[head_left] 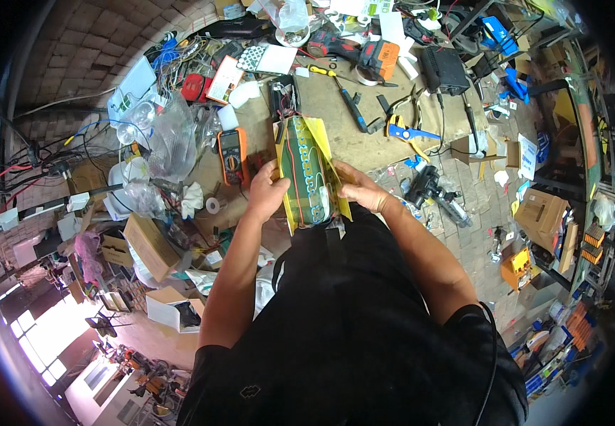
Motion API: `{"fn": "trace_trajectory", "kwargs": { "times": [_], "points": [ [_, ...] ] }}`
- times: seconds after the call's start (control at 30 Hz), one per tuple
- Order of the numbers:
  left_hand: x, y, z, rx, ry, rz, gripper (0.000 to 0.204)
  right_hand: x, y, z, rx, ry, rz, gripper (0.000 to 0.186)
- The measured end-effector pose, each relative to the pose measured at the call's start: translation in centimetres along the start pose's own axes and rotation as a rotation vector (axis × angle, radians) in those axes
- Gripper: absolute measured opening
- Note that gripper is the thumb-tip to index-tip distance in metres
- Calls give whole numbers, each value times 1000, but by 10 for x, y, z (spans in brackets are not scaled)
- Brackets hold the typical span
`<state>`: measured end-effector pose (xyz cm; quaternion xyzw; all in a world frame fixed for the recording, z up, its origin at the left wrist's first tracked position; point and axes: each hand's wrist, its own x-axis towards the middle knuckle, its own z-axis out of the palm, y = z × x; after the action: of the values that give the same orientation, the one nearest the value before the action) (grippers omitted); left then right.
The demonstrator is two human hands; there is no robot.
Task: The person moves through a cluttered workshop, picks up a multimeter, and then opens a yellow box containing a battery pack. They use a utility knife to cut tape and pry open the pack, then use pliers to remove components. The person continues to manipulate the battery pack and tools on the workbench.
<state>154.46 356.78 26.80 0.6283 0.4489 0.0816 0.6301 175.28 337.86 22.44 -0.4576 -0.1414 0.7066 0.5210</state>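
Both hands grip one green pack (306, 174), a long cell bundle lying on yellow sheet (330, 160) at the near edge of the bench (364, 138). Left hand (268, 190) clasps the pack's left side, fingers curled onto it; right hand (358, 188) grasps the right side over the yellow sheet. Orange meter (231, 155) sits just left of the pack. Blue pliers (405, 131) lie to the right, screwdriver (344, 96) farther back.

Long green battery pack (306, 174) wrapped in yellow sheet, red wires along it, standing lengthwise at the workbench's (364, 138) near edge.
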Motion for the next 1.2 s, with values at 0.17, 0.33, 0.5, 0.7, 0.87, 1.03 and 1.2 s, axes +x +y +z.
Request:
{"fn": "trace_trajectory", "kwargs": {
  "times": [0.17, 0.33, 0.5, 0.7, 0.87, 1.03, 1.2],
  "points": [
    [1, 12, 7, 95, -3, -38, 52, 1, 5, -12, 17, -26, 8, 91],
    [4, 43, 30, 310, 136, -35, 61, 2, 11, -17, -15, 6, -75, 85],
    [29, 82, 55, 629, 243, 1, 64, 8, 14, -8, -249, 124, -202, 77],
    [57, 97, 88, 875, 275, -72, 61, 22, -21, 15, -589, 530, -234, 50],
    [57, 99, 96, 884, 337, -68, 68, 33, -35, 11, -893, 563, -212, 47],
    [57, 87, 93, 838, 349, 1, 68, 33, -31, -17, -509, 481, -269, 43],
    [51, 80, 87, 753, 363, 90, 72, 57, -71, -54, -1142, 848, -447, 48]
  ]
}}
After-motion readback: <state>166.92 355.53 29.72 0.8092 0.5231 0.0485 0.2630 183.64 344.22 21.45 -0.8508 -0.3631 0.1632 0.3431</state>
